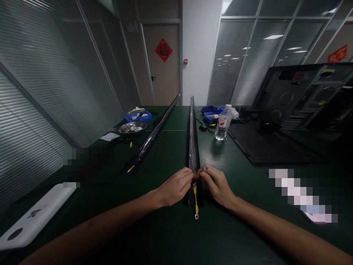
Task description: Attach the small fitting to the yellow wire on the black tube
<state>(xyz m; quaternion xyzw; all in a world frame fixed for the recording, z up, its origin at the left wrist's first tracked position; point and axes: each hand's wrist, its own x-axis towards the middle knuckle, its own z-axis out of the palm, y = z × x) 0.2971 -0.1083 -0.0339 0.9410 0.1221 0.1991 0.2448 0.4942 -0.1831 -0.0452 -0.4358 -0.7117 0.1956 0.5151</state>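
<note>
A long black bar (192, 136) lies down the middle of the green table (171, 235), running away from me. My left hand (176, 186) grips its near end from the left, fingers curled. My right hand (216, 184) holds the same end from the right, and a small silver part (204, 168) shows at its fingertips. A short yellow wire with a ring terminal (195, 202) hangs out of the near end, between my hands.
A second long black bar (153, 136) lies to the left. A water bottle (223, 123), blue bins (211, 114) and a black computer case (298, 95) are at the right; a metal bowl (132, 127) and a white device (35, 217) at the left.
</note>
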